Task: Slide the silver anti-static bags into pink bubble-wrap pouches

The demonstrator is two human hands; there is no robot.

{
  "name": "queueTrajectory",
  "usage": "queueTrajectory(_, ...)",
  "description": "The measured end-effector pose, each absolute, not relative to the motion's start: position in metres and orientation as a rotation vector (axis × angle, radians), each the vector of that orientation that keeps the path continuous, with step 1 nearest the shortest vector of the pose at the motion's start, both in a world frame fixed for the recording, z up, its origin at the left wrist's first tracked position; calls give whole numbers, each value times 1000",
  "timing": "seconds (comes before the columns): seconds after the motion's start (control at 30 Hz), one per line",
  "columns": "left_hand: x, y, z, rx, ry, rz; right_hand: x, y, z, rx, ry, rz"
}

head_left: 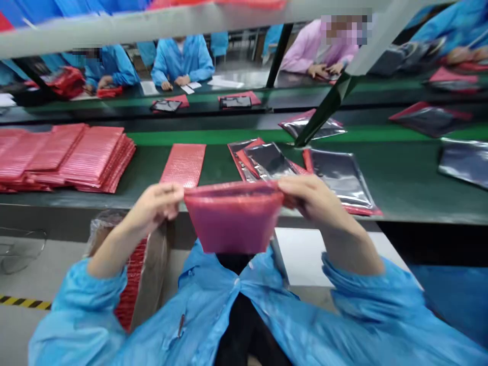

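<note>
A pinkish-red bubble pouch (232,223) hangs in front of my chest, its top edge toward the table and its mouth slightly parted. My left hand (162,201) pinches the pouch's left top corner. At the right top corner, my right hand (310,195) is closed on it too. Past the pouch, a single red bubble pouch (185,162) lies flat on the green table. Beyond my right hand are a dark item in a clear shiny bag (341,175), lying over a red pouch, and more bagged dark items (269,158). Whatever is inside the held pouch is hidden.
Stacks of red pouches (93,155) stand on the table (148,152) at left. A carton (154,274) of red pouches is below by my left arm. A slanted post (324,112) rises beyond the bagged items. Several co-workers sit across the line (183,61).
</note>
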State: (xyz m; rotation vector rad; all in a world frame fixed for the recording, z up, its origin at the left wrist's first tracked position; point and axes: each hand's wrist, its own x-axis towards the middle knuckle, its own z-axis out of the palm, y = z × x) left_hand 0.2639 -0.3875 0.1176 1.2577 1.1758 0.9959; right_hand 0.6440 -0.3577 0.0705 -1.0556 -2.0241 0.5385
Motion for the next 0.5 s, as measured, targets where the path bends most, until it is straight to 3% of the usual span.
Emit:
queueTrajectory(0.13,209,-275,139,1654,1455,1336,546,-284,63,-965,-2043,467)
queueTrajectory(0.23,165,-235,128,2120,1703,1486,485,-233,48,-956,-2071,383)
queueTrajectory(0.5,109,-259,-52,1778,2144,1111,406,-226,-75,-1079,-2363,366)
